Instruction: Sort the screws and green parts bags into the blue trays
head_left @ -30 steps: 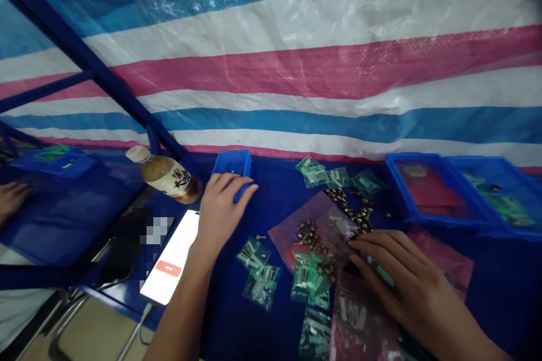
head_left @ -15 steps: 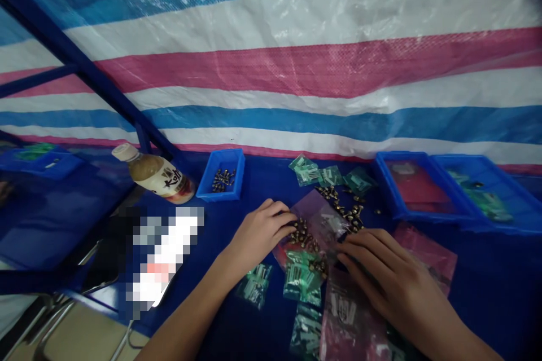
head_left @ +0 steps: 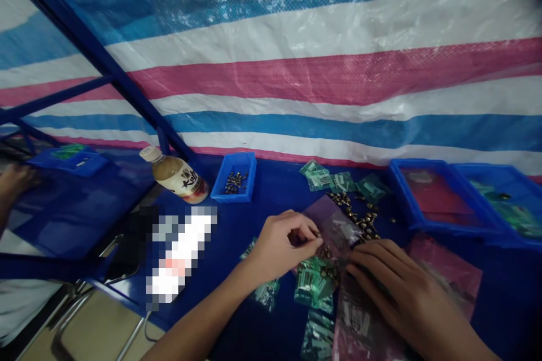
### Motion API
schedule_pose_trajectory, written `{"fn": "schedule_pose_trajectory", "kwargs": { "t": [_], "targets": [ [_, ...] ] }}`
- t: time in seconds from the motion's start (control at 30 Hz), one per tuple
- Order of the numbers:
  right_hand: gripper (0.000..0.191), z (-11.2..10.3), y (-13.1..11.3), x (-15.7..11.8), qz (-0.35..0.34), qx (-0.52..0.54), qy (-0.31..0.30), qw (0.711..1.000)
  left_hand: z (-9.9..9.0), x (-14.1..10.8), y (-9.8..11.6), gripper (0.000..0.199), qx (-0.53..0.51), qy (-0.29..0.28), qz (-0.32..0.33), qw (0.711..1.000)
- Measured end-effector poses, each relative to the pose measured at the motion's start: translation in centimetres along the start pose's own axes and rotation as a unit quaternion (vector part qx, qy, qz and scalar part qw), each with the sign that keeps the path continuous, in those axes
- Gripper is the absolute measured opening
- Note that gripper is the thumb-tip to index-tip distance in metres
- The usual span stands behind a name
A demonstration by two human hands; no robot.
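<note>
At the centre of the frame, the left hand (head_left: 279,245) curls finger and thumb together among loose screws (head_left: 368,228), and the right hand (head_left: 402,285), lower right, lies over a pink bag (head_left: 353,316). Green packets (head_left: 313,287) lie at lower centre. A bottle (head_left: 180,179) and a bin (head_left: 232,198) stand left of centre, two trays (head_left: 405,197) at right, a striped sheet (head_left: 296,82) across the top.

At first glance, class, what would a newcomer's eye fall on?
Most likely the blue, white and pink striped tarpaulin hanging behind the blue table. Next, perhaps, the left hand and right hand near the brassy screws at centre right, then the labelled drink bottle left of the small blue bin.
</note>
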State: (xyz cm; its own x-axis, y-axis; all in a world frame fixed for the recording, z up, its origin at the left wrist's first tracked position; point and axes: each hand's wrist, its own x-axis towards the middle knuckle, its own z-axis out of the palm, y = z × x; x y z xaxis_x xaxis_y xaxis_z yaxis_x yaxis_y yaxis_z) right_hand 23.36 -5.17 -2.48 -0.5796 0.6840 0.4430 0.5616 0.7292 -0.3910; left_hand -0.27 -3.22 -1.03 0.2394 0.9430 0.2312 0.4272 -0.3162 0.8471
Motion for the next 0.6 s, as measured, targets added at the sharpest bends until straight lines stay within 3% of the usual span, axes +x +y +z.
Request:
{"fn": "schedule_pose_trajectory", "kwargs": {
  "t": [0.17, 0.4, 0.6],
  "targets": [
    [0.020, 1.1, -0.2, -0.2, -0.001, 0.014, -0.015, 1.000, 1.2, -0.6, 1.0, 0.013, -0.049, -0.036, -0.017, 0.998],
    [0.021, 0.7, -0.6, 0.3, -0.004, 0.057, -0.017, 0.998, 1.8, -0.6, 1.0, 0.015, -0.066, -0.063, 0.087, 0.992],
    [0.020, 0.4, -0.9, 0.3, 0.057, 0.137, -0.073, 0.986, 1.9, -0.5, 0.9, 0.011, -0.035, -0.063, 0.150, 0.986]
  ]
}}
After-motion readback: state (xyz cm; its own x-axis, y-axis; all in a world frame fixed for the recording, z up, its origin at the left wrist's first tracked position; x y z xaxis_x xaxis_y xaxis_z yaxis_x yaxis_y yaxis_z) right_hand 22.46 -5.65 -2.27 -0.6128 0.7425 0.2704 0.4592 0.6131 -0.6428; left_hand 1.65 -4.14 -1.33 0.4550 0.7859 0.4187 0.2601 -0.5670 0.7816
